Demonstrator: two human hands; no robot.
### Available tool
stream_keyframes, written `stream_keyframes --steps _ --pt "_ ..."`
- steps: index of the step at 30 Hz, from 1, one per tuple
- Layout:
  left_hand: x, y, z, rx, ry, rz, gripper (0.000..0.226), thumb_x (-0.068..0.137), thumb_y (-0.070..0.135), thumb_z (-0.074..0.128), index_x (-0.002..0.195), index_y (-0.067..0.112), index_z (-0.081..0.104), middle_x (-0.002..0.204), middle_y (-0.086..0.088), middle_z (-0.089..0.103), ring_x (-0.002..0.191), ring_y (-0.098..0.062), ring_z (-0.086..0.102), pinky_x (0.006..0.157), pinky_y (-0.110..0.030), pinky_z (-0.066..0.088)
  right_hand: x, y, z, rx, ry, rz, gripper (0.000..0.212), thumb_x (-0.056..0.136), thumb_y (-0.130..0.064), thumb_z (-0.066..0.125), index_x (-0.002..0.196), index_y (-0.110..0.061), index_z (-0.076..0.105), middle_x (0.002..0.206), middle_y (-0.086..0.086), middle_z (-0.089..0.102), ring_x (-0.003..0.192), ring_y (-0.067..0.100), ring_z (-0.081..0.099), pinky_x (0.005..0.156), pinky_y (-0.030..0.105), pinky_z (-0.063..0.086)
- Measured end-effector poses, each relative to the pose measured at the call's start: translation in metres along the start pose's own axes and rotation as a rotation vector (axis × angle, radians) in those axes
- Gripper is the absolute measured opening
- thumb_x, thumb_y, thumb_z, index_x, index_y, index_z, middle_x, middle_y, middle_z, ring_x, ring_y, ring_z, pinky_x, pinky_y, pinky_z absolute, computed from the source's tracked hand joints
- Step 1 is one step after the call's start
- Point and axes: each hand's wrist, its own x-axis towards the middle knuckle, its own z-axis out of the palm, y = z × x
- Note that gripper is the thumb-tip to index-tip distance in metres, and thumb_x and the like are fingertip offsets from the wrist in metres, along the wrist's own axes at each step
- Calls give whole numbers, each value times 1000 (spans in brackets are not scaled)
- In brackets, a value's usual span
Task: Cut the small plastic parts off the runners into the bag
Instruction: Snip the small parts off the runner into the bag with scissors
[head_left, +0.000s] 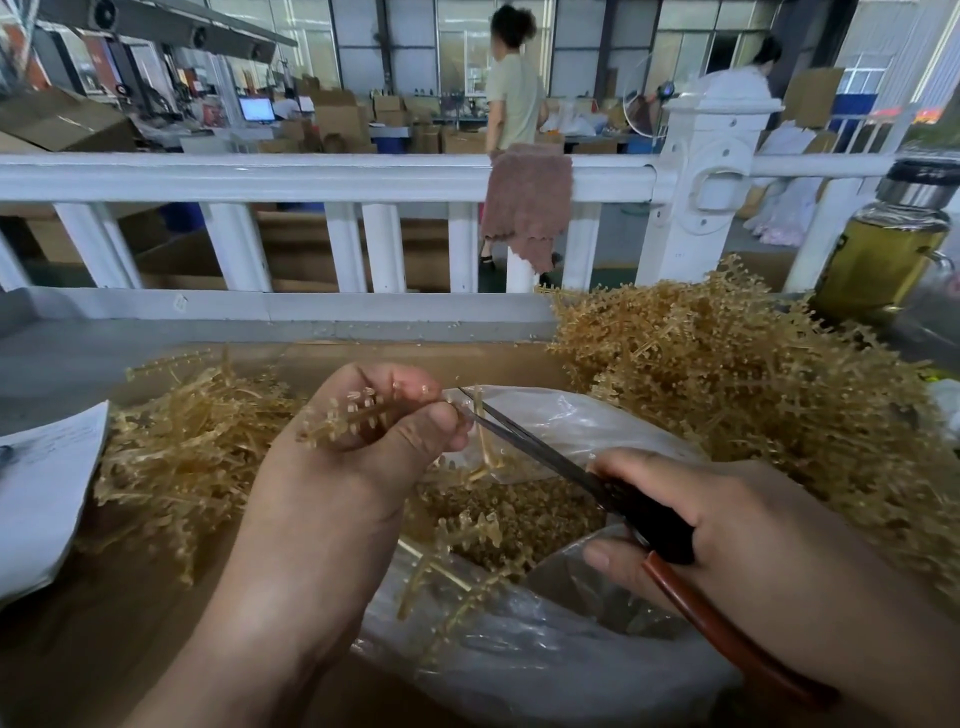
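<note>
My left hand (358, 447) pinches a tan plastic runner (348, 415) lined with small parts, held above a clear plastic bag (545, 660). My right hand (737, 530) grips scissors (561, 462) with black and brown handles; the blade tips meet the runner right at my left thumb. The bag holds a heap of small cut parts (509, 509) and a few runner pieces. A big pile of uncut runners (753, 389) lies to the right. A flatter pile of runners (192, 447) lies to the left.
Everything sits on brown cardboard (67, 649) against a white railing (311, 176). A sheet of paper (36, 499) lies at the left edge. A glass bottle of yellow liquid (883, 244) stands at the far right. A brown cloth (524, 202) hangs on the rail; people stand beyond.
</note>
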Motion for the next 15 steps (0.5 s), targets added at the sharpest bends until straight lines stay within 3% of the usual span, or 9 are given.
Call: stream_keyframes --steps 3,8,10,15 --pt "-1 2 -2 86 24 3 23 68 43 82 88 34 75 87 1 78 88 -19 76 85 -44 51 -1 1 -2 -11 3 -19 64 66 -82 39 122 -51 41 90 -28 66 78 -4 64 63 24 53" --pt "-4 10 -1 218 37 10 28 70 48 87 91 40 71 87 5 78 84 -9 74 74 -33 49 -1 4 -4 -62 33 -52 57 72 -76 44 119 -44 51 77 -23 66 67 -6 62 54 21 50" --pt "-5 12 -1 258 43 13 25 70 49 80 91 42 69 87 8 78 82 -6 73 71 -29 49 -2 6 -5 -67 56 -63 56 73 -74 46 118 -41 54 76 -22 67 66 -5 62 54 22 50" --pt "-5 13 3 284 87 22 20 69 44 76 88 41 69 85 12 77 82 3 70 61 -1 44 -2 8 -5 -46 60 -64 54 74 -73 47 116 -41 56 77 -24 67 69 -6 62 57 19 50"
